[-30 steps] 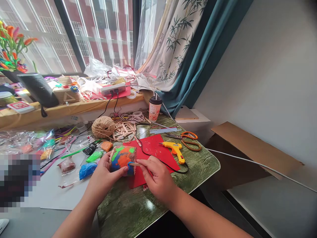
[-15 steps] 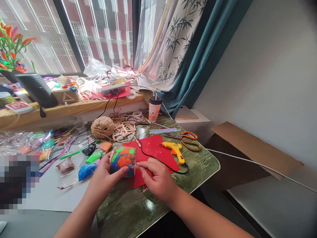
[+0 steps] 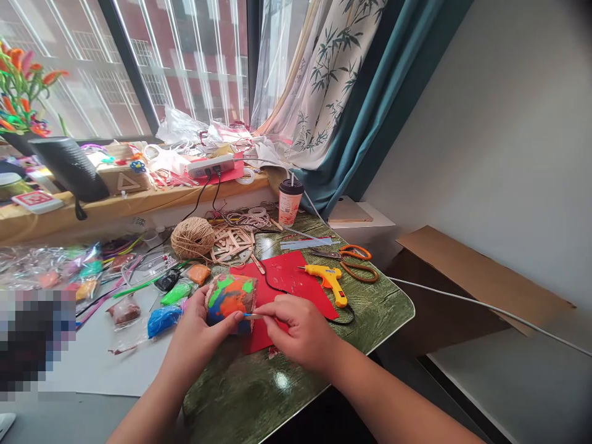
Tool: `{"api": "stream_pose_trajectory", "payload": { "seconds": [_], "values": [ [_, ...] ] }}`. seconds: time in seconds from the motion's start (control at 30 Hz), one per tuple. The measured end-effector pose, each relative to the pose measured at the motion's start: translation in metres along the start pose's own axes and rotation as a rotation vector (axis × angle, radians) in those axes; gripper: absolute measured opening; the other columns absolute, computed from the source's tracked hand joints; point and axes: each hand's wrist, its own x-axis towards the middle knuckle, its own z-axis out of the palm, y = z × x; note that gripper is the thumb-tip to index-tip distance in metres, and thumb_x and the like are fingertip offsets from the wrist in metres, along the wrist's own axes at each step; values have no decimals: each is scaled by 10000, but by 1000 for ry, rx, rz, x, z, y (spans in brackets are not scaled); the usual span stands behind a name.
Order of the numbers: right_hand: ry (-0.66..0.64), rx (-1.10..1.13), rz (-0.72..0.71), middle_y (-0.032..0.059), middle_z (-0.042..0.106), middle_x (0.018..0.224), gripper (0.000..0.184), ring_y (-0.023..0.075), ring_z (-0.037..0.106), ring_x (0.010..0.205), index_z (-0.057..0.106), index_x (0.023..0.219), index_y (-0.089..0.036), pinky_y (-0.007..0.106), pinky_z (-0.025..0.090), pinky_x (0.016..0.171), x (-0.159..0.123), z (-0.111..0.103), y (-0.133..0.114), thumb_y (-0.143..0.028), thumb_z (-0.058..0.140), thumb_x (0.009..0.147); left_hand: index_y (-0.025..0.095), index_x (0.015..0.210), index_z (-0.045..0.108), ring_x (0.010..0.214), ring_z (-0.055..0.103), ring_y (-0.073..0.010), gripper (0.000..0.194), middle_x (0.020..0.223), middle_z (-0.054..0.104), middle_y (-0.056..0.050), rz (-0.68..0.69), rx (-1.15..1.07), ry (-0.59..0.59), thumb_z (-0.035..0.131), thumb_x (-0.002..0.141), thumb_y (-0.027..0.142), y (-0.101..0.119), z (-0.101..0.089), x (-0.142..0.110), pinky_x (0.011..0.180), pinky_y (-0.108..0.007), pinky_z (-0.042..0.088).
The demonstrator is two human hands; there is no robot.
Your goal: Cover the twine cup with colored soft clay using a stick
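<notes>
My left hand (image 3: 203, 327) is wrapped round a cylinder covered in patches of blue, orange, green and brown clay (image 3: 234, 296), its side facing up. Between the thumb and fingers of my right hand (image 3: 296, 327) is a small wooden stick (image 3: 253, 316) with blue on its tip. That tip meets the lower right of the cylinder, close to my left thumb. Under the cylinder and right hand lies a red sheet (image 3: 287, 277). Packets of blue clay (image 3: 164, 320), green clay (image 3: 178, 292) and orange clay (image 3: 198, 274) lie left of my left hand.
A yellow glue gun (image 3: 328, 280) rests on the red sheet, its black cord trailing. Orange-handled scissors (image 3: 358, 262) lie near the table's right edge. Behind are a twine ball (image 3: 192, 238), a pile of wooden sticks (image 3: 234, 243) and a lidded cup (image 3: 290, 206).
My right hand has shifted slightly right and down with the stick, whose blue tip is closer to my left thumb. The cylinder stays in my left hand. The whole view has moved slightly.
</notes>
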Motion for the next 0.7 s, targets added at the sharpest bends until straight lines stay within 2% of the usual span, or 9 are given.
{"api": "stream_pose_trajectory", "payload": {
  "seconds": [0.1, 0.13, 0.23, 0.33, 0.4, 0.5, 0.6, 0.7],
  "values": [
    [6, 250, 256, 47, 826, 823, 178, 218, 749, 701, 860, 967, -224, 297, 554, 606, 5, 3, 4, -269, 689, 947, 228, 1344, 555, 1261, 728, -355, 758, 1367, 758, -136, 31, 0, -22, 855, 770, 623, 0, -1, -2, 1058, -465, 576],
    [13, 287, 292, 46, 825, 815, 172, 214, 746, 689, 855, 950, -215, 291, 548, 596, 6, 4, 5, -284, 698, 946, 230, 1342, 557, 1251, 734, -352, 730, 1366, 760, -136, 29, -11, -35, 823, 798, 638, 0, -1, -2, 1049, -465, 583],
    [49, 150, 203, 48, 805, 815, 145, 200, 713, 689, 860, 927, -216, 292, 537, 619, 6, 4, 1, -257, 721, 936, 233, 1348, 561, 1233, 747, -366, 745, 1362, 764, -139, -3, -18, -48, 828, 780, 635, 1, -2, -3, 1023, -475, 602],
    [77, -17, 76, 50, 788, 825, 158, 208, 710, 741, 865, 945, -240, 306, 549, 678, 3, 3, -4, -221, 709, 956, 244, 1338, 572, 1336, 689, -396, 813, 1435, 730, -146, 2, 47, -2, 922, 669, 544, 1, -2, -1, 1098, -498, 564],
    [97, -35, 40, 53, 792, 845, 167, 218, 730, 783, 857, 973, -248, 318, 567, 722, 0, 5, -4, -224, 692, 978, 251, 1321, 575, 1398, 646, -404, 807, 1462, 715, -144, 13, 58, 16, 930, 647, 519, 2, -3, 0, 1137, -512, 538],
    [143, 3, 56, 64, 784, 863, 169, 225, 738, 788, 846, 987, -245, 320, 588, 701, -4, 11, 1, -262, 677, 996, 254, 1273, 582, 1404, 639, -410, 742, 1416, 740, -133, 13, 71, 10, 907, 663, 526, 2, -3, 1, 1124, -528, 544],
    [200, 111, 137, 70, 775, 880, 179, 237, 748, 781, 842, 967, -249, 321, 604, 644, -7, 21, 7, -326, 684, 1000, 251, 1234, 579, 1386, 645, -419, 720, 1367, 759, -135, 9, 103, 19, 900, 657, 541, 2, -2, 2, 1116, -542, 541],
    [236, 251, 206, 73, 805, 890, 197, 248, 782, 785, 834, 955, -241, 339, 634, 678, -8, 29, 9, -362, 685, 1002, 251, 1232, 566, 1324, 683, -415, 745, 1325, 773, -135, -3, 97, 30, 905, 643, 556, 2, -1, 2, 1087, -534, 558]
  ]
}}
